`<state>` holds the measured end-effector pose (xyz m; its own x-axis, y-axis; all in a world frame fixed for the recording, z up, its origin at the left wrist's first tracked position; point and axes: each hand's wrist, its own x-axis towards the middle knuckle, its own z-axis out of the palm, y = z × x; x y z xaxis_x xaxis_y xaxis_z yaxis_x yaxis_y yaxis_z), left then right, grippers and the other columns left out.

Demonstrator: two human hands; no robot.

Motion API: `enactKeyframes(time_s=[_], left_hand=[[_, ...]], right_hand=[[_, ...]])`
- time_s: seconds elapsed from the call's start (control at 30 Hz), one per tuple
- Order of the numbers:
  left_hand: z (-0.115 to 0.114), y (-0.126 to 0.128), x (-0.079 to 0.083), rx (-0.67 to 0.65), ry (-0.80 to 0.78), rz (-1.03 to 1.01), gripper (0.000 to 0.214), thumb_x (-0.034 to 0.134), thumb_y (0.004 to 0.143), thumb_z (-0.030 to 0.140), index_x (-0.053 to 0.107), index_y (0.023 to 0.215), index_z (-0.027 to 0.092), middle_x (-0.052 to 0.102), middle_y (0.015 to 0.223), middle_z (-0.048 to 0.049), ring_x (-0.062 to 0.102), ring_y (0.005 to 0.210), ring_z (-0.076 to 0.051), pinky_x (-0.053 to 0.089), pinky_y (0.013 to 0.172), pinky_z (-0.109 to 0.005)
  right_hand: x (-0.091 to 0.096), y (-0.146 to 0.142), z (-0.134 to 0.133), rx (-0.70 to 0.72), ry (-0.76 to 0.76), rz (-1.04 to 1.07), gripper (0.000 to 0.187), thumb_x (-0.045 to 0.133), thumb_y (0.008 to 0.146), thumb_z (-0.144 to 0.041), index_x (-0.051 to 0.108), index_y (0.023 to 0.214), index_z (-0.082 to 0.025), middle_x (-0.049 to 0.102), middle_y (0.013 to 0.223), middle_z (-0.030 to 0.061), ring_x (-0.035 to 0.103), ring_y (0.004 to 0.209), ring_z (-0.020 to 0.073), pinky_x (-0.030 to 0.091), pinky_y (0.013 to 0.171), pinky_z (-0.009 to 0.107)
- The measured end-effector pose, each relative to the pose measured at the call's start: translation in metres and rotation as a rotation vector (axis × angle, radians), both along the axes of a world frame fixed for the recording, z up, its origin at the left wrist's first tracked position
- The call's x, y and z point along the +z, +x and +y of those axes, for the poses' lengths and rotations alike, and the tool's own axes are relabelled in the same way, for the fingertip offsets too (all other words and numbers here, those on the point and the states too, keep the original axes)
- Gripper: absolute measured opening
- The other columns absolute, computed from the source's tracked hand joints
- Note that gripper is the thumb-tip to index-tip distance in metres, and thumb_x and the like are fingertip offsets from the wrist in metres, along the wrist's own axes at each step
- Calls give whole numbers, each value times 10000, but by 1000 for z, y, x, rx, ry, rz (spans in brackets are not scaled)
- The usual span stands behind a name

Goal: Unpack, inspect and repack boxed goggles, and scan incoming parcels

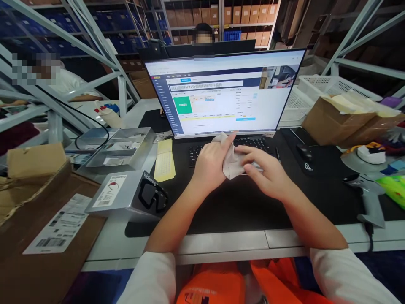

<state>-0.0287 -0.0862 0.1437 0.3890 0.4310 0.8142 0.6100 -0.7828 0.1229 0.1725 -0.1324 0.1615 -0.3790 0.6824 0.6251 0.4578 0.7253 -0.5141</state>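
While your left hand [209, 164] closes its fingers round one side of the small pale grey cloth [232, 165], your right hand [267, 177] pinches the other edge, fingers half curled. You hold the cloth just above the black keyboard [198, 150], in front of the lit flat monitor [221, 90]. To your left, a silver cardboard box printed with black glasses [126, 197] lies at the edge of the black desk mat [237, 207]. A grey barcode scanner [368, 197] rests well off to your right.

head view — worn on head | faces forward-down | close over left hand [210, 162] and right hand [268, 177] | monitor [221, 90] ahead
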Motion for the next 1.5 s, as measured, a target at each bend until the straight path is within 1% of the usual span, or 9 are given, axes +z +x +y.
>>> enactKeyframes(time_s=[0.07,0.13,0.27,0.47,0.7,0.93,1.1,1.37,1.5], left_hand=[[-2,4,0,-34,50,30,561,584,980,269,437,1515,184,685,935,-87,649,869,-252,497,811,-375],[-4,8,0,-100,97,60,565,550,982,179,412,1529,188,678,911,-70,641,865,-241,508,818,-383],[-6,8,2,-205,154,32,707,588,941,117,323,1588,228,687,916,-45,644,908,-232,521,878,-410],[-12,-4,11,-150,12,-121,931,644,851,95,188,1643,270,739,1077,-24,659,977,-209,515,940,-390],[-19,12,5,-168,149,-19,742,602,935,103,305,1605,220,736,1100,-89,673,1007,-227,515,896,-390],[-17,2,11,-44,24,-180,658,679,823,131,496,1447,232,720,1118,-56,662,1037,-227,549,952,-400],[-19,3,15,75,-135,-187,449,707,767,191,656,1213,177,685,1078,-79,662,1018,-251,571,910,-403],[-28,16,9,-5,41,12,216,644,896,164,694,1105,153,719,960,-98,655,889,-239,543,804,-392],[-28,15,10,-49,66,-45,215,664,885,153,696,1098,155,737,972,-90,675,890,-227,559,799,-377]], right_hand=[[-1,5,7,-100,-48,35,181,574,995,-350,632,1098,-214,706,1184,101,672,1054,231,537,871,352],[0,10,12,-143,-148,-44,189,603,970,-381,638,960,-195,700,926,59,644,818,194,490,714,304],[10,25,16,12,-372,-167,377,544,992,-453,537,727,-185,566,693,6,512,642,137,370,592,266],[13,46,27,248,-500,-7,326,616,961,-482,665,955,-160,669,980,72,601,812,173,448,697,278],[6,10,22,102,-253,107,243,616,949,-343,593,769,-182,663,953,66,606,867,188,467,798,314],[8,48,34,309,-587,198,394,709,894,-553,670,836,-165,661,1178,115,641,963,225,516,764,300],[5,52,34,334,-710,284,420,718,888,-555,704,1036,-162,679,1048,86,631,842,186,480,684,265],[10,18,17,101,-365,87,204,693,882,-367,661,801,-182,696,1110,92,646,1003,232,495,892,352],[12,25,18,128,-364,68,252,664,916,-413,666,831,-177,673,1200,112,645,1054,243,502,941,371]])
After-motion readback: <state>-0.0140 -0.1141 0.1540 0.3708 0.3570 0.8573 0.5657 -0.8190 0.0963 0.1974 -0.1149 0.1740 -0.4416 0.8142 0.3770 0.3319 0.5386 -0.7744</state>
